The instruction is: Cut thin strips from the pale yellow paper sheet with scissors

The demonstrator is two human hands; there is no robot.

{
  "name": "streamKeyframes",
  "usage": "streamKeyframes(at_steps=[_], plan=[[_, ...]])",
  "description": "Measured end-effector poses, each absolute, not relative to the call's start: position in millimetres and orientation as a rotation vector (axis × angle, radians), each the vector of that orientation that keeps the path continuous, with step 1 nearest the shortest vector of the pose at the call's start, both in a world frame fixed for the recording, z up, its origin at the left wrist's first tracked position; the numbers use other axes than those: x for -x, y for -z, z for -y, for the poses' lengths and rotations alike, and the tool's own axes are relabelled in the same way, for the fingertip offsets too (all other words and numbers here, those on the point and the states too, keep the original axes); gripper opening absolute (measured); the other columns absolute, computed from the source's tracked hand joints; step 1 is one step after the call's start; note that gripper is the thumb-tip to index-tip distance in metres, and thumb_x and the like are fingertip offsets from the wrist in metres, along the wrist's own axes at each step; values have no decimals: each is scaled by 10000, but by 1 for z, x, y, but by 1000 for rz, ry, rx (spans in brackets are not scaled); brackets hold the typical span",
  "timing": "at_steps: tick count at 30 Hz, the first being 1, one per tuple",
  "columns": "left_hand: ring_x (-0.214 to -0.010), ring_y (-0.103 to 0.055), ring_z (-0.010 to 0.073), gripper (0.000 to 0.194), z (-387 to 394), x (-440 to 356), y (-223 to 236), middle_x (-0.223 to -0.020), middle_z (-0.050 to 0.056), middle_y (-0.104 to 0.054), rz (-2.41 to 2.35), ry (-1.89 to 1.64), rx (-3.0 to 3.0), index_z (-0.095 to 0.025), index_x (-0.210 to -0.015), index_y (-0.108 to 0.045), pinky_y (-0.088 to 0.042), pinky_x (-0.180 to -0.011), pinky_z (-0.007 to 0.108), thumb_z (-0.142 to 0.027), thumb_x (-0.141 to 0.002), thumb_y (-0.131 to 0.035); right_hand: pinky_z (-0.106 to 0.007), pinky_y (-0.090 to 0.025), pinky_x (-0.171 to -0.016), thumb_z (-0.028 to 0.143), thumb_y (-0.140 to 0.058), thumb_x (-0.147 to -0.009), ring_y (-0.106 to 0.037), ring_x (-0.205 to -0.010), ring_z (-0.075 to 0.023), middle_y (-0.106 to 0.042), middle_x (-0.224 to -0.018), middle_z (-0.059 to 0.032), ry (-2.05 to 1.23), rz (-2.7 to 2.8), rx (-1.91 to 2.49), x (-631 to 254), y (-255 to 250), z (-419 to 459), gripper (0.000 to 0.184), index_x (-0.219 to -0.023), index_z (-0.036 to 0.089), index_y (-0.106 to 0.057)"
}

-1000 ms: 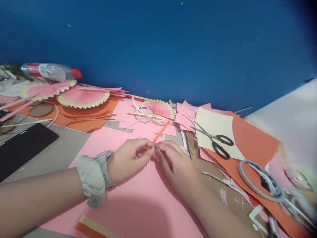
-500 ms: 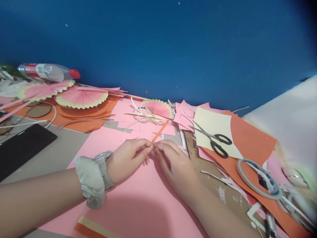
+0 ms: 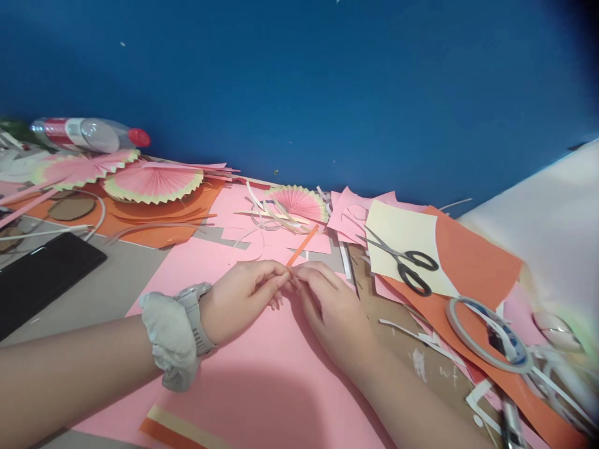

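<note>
An orange paper strip point(image 3: 303, 245) slants up and away from the fingertips of both hands, its near end hidden by them. My left hand point(image 3: 248, 298) pinches at that end with thumb and index finger; a grey watch and a pale scrunchie circle its wrist. Close against it, my right hand point(image 3: 333, 312) has its fingers pressed together on the same end. Beneath both hands lies a large pink paper sheet point(image 3: 262, 386). An orange-and-cream paper strip point(image 3: 180, 430) rests on the sheet's near part.
Pleated pink paper fans point(image 3: 154, 181) and a plastic bottle point(image 3: 88, 134) lie along the blue wall. A black phone point(image 3: 51, 274) is at left. On the right are scissors point(image 3: 405, 259) on cream paper, a tape roll point(image 3: 489, 333) and paper scraps on brown cardboard point(image 3: 397, 349).
The view has shifted very slightly. Both hands keep their pinch on the orange strip, with only tiny finger movement; the left hand's lower fingers show a little more.
</note>
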State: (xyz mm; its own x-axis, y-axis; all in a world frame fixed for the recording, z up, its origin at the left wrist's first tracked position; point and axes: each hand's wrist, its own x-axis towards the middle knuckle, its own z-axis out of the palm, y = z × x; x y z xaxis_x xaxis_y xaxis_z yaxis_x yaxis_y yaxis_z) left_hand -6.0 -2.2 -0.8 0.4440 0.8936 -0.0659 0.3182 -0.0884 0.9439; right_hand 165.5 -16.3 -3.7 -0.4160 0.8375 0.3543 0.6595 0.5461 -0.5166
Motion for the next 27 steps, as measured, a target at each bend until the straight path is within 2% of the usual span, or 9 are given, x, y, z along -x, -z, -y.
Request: streamKeyframes(at_steps=[9,17,27], plan=[[-639,-585,103,209,4,5,-2,-683,-22,-597,-1087,-663,-1661,-176,-871,-584,-474,-665,235,-264,-903,-397,-312,-447,-739,76,-407,-892,-561,-843,-173,-611,-924,-47,-402,2207,1225,-166,6,17,166,-929,171,-539],[-655,-584,97,124,4,4,1,-757,-17,-625,-1056,-674,-1592,-179,-822,-534,-493,-640,225,-170,-861,-417,-305,-432,-724,94,-430,-883,-546,-812,-164,-591,-887,-34,-448,2223,1240,-165,2,18,143,-913,172,-547],[-742,-592,96,173,7,7,-2,-787,-50,-646,-1139,-605,-1860,-203,-802,-554,-450,-686,228,-149,-862,-401,-317,-431,-718,67,-412,-879,-557,-841,-185,-613,-912,-54,-417,2252,1227,-168,4,18,184,-896,176,-559]])
